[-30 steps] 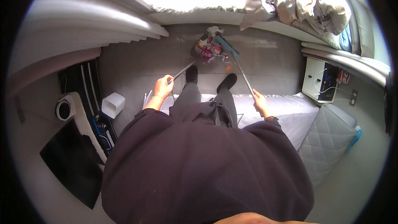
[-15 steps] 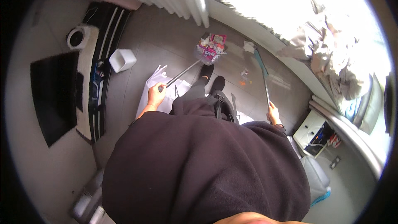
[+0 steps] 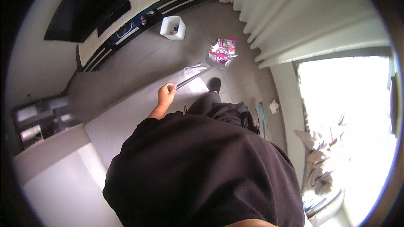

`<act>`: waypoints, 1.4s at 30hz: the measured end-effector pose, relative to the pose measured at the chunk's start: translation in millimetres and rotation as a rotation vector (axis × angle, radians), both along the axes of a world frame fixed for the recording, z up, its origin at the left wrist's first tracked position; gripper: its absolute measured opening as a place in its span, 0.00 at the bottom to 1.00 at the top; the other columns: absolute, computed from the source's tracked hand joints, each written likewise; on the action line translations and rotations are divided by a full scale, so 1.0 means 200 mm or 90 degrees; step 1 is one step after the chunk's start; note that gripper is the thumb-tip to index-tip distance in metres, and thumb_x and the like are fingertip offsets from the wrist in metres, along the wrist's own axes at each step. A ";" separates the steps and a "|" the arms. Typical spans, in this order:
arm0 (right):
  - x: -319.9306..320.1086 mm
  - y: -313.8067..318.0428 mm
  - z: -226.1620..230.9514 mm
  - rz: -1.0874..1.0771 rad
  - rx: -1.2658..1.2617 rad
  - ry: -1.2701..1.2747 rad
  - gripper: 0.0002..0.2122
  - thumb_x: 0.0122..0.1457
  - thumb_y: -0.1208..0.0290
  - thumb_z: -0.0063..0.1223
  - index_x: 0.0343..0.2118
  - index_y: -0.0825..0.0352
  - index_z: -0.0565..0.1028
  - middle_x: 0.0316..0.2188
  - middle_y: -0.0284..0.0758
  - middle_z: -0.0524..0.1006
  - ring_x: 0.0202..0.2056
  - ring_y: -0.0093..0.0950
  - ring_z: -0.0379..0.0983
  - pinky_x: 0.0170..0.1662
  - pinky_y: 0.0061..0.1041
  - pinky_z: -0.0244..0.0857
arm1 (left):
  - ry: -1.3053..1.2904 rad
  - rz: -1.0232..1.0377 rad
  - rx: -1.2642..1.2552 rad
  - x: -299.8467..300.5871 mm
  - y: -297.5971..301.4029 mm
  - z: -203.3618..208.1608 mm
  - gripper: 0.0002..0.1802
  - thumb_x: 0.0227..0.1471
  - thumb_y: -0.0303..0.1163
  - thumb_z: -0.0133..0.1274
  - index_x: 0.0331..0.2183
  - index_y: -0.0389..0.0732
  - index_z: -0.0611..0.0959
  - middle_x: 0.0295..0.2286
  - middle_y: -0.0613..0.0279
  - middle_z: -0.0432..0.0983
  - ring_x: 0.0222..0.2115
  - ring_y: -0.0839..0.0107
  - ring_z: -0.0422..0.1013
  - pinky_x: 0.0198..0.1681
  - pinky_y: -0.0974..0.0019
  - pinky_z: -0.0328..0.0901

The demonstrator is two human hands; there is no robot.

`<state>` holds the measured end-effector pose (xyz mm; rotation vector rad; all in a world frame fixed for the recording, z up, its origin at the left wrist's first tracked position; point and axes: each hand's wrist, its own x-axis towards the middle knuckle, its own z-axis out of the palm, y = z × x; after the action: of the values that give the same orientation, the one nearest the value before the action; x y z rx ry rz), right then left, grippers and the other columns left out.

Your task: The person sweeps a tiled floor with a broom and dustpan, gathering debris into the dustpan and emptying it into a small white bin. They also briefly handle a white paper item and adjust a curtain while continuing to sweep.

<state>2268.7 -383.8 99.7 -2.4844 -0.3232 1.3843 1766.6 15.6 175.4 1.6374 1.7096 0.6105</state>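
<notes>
My left hand (image 3: 166, 93) is wrapped round the dark end of a long dustpan handle (image 3: 191, 78). At its far end the clear dustpan (image 3: 216, 64) is heaped with litter (image 3: 223, 51), mostly pink and silver wrappers. The pan is near the floor just beyond my shoe (image 3: 214, 85); whether it touches cannot be made out. My right hand is hidden behind my dark clothing. To the right of my body the blue-green head of a broom (image 3: 262, 117) shows, its handle out of sight. A crumpled white tissue (image 3: 274, 106) lies on the floor beside it.
A white square bin (image 3: 173, 28) with some litter inside stands ahead, by a low black cabinet (image 3: 185, 2). Grey-white furniture (image 3: 139, 96) lies along my left. A pale curtain (image 3: 311, 21) hangs at the front right, with a bright window (image 3: 341, 96) below it.
I have turned left, so the bin and cabinet are now ahead and the window farther round on my right. The loaded dustpan has moved with me. My right hand has gone out of sight.
</notes>
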 end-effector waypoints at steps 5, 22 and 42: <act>0.03 0.50 0.11 0.077 -0.015 0.007 0.18 0.60 0.69 0.40 0.54 0.63 0.65 0.15 0.32 0.67 0.14 0.21 0.63 0.17 0.23 0.57 | -0.070 0.143 0.040 -0.14 0.11 0.01 0.05 0.47 0.27 0.54 0.28 0.36 0.79 0.24 0.62 0.77 0.26 0.75 0.72 0.32 0.72 0.65; 0.17 1.25 0.12 0.261 -0.017 0.009 0.18 0.59 0.70 0.42 0.53 0.64 0.66 0.18 0.33 0.69 0.18 0.22 0.64 0.21 0.22 0.58 | -0.439 0.639 -0.100 -0.17 0.84 0.02 0.08 0.50 0.26 0.51 0.30 0.29 0.75 0.21 0.56 0.73 0.23 0.66 0.74 0.16 0.70 0.57; 0.22 1.40 0.15 0.314 -0.060 0.013 0.18 0.58 0.70 0.44 0.52 0.65 0.67 0.23 0.34 0.71 0.23 0.22 0.66 0.26 0.22 0.60 | -0.982 0.941 -0.094 -0.53 1.06 -0.29 0.05 0.46 0.18 0.40 0.22 0.34 0.65 0.20 0.59 0.59 0.19 0.63 0.64 0.41 0.43 0.70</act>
<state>2313.2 -104.2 129.3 -2.5684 -0.9373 1.6298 1661.1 227.1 117.0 -0.6483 1.2097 1.6567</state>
